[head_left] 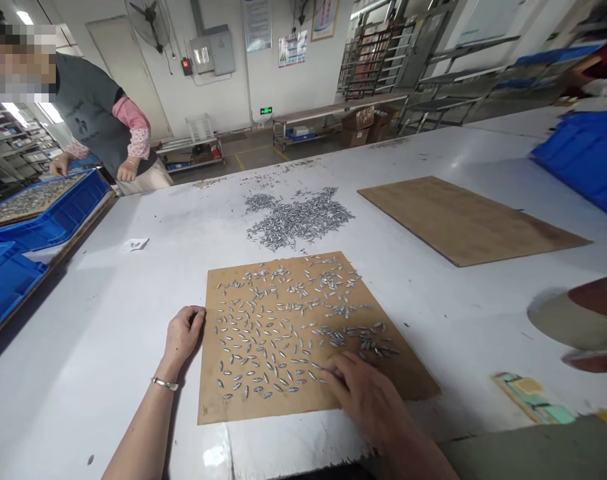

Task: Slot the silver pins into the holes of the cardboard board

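A brown fibreboard sheet [293,404] lies on the white table, with many small silvery spindle-shaped metal pieces [276,367] over it. They are spread singly at the left and front, and bunched in rows at the right and back. My left hand [184,333] rests on the table, its fingers curled and their tips against the sheet's left edge; its palm is hidden. Over the sheet's front right part, my right hand [366,393] has thumb and fingers drawn together beside the pieces. Whatever the fingertips may hold is too small to tell.
A loose heap of the same pieces [300,220] lies behind the sheet. Another brown board [473,220] is at the right, near a blue crate [583,157]. A green-and-yellow object [536,399] lies front right. A co-worker [96,113] stands by blue trays [78,210] at the left.
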`<state>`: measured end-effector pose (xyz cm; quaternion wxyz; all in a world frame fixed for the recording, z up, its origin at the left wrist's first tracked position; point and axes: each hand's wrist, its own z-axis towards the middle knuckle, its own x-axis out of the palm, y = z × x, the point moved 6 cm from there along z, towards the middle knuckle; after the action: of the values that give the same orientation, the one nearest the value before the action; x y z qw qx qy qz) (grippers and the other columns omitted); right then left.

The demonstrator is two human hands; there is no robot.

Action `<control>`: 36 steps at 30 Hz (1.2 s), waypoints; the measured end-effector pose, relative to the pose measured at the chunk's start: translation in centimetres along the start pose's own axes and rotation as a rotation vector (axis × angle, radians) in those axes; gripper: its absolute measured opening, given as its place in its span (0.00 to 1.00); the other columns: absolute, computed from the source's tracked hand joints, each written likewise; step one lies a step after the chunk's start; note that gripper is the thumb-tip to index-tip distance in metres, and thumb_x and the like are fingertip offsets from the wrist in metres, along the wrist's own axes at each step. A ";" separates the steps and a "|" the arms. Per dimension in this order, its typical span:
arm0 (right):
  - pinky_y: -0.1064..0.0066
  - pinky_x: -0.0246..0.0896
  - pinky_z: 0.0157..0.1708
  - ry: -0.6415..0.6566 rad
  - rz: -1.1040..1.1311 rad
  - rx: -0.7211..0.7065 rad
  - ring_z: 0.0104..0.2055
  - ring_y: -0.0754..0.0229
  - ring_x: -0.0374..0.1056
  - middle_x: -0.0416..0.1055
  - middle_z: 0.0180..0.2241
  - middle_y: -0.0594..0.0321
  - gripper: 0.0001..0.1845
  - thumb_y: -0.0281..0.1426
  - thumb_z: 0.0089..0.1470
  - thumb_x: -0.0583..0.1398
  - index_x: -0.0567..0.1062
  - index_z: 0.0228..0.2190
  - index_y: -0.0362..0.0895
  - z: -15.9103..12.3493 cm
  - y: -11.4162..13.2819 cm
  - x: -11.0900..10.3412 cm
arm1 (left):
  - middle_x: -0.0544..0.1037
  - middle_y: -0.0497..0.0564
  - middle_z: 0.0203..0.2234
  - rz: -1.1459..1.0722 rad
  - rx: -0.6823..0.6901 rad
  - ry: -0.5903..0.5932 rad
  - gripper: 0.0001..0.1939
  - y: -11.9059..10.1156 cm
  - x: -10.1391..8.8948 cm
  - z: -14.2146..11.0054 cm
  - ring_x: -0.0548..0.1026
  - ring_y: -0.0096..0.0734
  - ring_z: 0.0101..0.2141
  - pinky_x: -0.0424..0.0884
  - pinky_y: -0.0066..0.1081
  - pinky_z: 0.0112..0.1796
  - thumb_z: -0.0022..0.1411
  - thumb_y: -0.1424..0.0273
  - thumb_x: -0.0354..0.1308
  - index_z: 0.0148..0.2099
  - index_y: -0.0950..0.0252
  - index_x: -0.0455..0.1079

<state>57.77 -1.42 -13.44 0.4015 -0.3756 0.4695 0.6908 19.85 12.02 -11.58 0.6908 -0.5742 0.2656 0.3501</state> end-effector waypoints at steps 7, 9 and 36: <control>0.68 0.61 0.37 0.149 -0.078 -0.136 0.37 0.58 0.70 0.74 0.34 0.61 0.13 0.22 0.63 0.54 0.75 0.30 0.47 5.6 -1.6 -1.0 | 0.85 0.55 0.39 -0.002 0.003 -0.002 0.19 -0.3 -0.2 -0.1 0.81 0.44 0.39 0.75 0.40 0.45 0.68 0.54 0.51 0.40 0.60 0.77; 0.68 0.60 0.37 0.153 -0.088 -0.162 0.36 0.58 0.69 0.73 0.34 0.61 0.13 0.22 0.62 0.55 0.73 0.28 0.46 6.0 -1.5 -1.0 | 0.85 0.55 0.38 -0.002 0.007 -0.007 0.19 -0.4 -0.3 -0.1 0.81 0.44 0.39 0.75 0.40 0.44 0.67 0.54 0.51 0.39 0.60 0.77; 0.68 0.61 0.35 0.060 0.034 -0.052 0.34 0.60 0.71 0.75 0.31 0.63 0.14 0.26 0.63 0.54 0.72 0.27 0.48 3.3 -0.6 -0.5 | 0.85 0.56 0.38 -0.001 0.008 -0.008 0.20 -0.4 -0.3 -0.2 0.81 0.45 0.39 0.75 0.40 0.43 0.66 0.52 0.50 0.39 0.60 0.77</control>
<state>58.07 1.75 -12.34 0.3658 -0.3983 0.4695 0.6979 19.95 11.76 -11.11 0.6942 -0.5703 0.2638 0.3510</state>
